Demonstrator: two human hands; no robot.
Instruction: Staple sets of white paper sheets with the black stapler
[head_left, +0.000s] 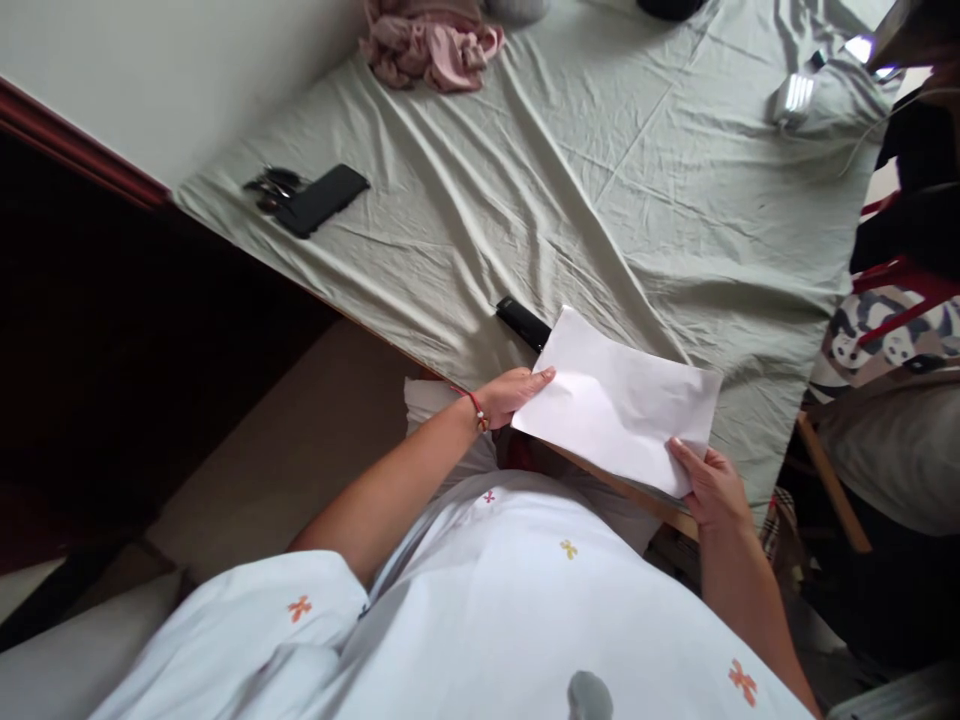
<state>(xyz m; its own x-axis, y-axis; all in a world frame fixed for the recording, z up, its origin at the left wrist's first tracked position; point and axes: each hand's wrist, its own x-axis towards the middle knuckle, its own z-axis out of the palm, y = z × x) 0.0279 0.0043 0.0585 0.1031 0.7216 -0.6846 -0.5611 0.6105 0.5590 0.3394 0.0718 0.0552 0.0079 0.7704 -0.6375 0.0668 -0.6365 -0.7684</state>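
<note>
A white sheet of paper (619, 395) is stretched between both hands, tilted above the near edge of the cloth-covered table. My left hand (514, 393) grips its left edge, thumb on top and fingers beneath. At the lower right corner, my right hand (712, 485) pinches the sheet the same way. The paper is slightly creased and bows a little in the middle; no marks on it can be made out. Just beyond its left corner lies a black oblong object (523, 322), partly hidden behind the sheet.
A wrinkled pale green cloth (645, 200) covers the table. A black phone-like object (322, 198) and keys (275, 185) lie at the left, a pink bundled cloth (431, 45) at the back. A white adapter (793, 100) sits far right, near a panda-print bag (892, 335).
</note>
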